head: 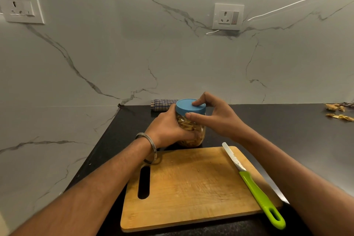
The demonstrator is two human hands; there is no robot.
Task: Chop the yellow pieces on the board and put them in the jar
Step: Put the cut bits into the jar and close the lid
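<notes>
Gripping the jar [191,130] round its body, the left hand [168,126] held it upright on the black desk [277,130], just behind the wooden board [191,188]. Right hand [214,117] pinched the blue lid [189,107], fingers on top, thumb on the rim. Yellow pieces [188,125] were inside the jar. Green-handled knife [252,186] lay along the board's right edge. Scraps [339,117] sat far right on the desk; checked cloth [162,104] behind the jar.
</notes>
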